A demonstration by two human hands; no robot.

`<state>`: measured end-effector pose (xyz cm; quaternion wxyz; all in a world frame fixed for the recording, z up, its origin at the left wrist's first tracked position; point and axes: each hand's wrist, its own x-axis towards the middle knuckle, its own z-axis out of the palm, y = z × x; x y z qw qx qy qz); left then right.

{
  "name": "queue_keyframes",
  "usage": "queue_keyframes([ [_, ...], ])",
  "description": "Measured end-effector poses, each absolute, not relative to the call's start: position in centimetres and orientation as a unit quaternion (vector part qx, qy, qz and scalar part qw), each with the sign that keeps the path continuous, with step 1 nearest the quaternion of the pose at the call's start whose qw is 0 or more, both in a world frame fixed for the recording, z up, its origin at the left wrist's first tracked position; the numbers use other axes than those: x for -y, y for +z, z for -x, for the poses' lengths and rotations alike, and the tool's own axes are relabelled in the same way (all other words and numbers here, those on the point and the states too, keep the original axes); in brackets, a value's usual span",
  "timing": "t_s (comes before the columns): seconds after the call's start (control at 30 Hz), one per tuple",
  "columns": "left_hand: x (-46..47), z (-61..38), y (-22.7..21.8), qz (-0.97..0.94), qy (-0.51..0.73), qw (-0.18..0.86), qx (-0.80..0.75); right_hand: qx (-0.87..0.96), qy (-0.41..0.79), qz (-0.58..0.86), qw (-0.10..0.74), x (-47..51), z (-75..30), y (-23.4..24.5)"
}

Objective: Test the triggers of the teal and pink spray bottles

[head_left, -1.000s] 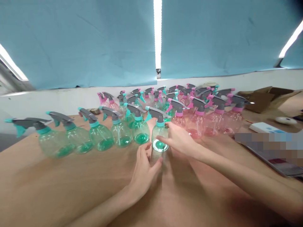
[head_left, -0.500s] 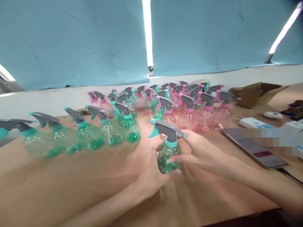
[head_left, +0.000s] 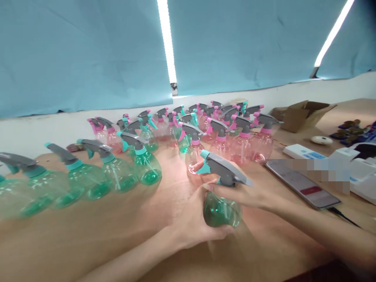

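Both hands (head_left: 194, 220) (head_left: 249, 192) clasp a smooth, round-bellied, translucent green spray bottle (head_left: 221, 210).

In front of you the bench (head_left: 64, 244) is pale brown wood, its near part bare on your left. On it, a slanting row of green spray bottles (head_left: 91, 182) stands to your left, cut off by the view's edge. A front row of pink spray bottles (head_left: 219, 150) stands beyond centre, with a mixed pink and green cluster (head_left: 162, 129) behind. To your right lie a phone (head_left: 302, 185) with a black cable (head_left: 345, 217), a flat white case (head_left: 296, 150), a rounded white object (head_left: 321, 140) and an open cardboard box (head_left: 295, 117).
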<state>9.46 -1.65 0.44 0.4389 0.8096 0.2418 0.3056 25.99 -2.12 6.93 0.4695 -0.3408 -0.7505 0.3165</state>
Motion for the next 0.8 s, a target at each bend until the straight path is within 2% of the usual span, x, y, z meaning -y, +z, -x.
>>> queue_keyframes([
  [0.13, 1.2, -8.3, 0.6, -0.828, 0.278, 0.418, -0.248, 0.749, 0.32, 0.343, 0.468, 1.3, -25.7, 7.0],
  [0.33, 0.5, -5.4, 0.1, -0.873, 0.218, 0.268, -0.344, 0.743, 0.297, 0.357, 0.482, -0.3, -25.3, 6.6],
  [0.57, 0.2, -3.7, -0.9, -0.907, 0.189, 0.091, -0.364, 0.721, 0.316, 0.34, 0.515, -2.0, -24.5, 6.7],
  [0.8, 0.0, -3.1, -1.1, -0.908, 0.177, 0.041, -0.378, 0.721, 0.337, 0.346, 0.497, -2.3, -24.4, 6.8],
])
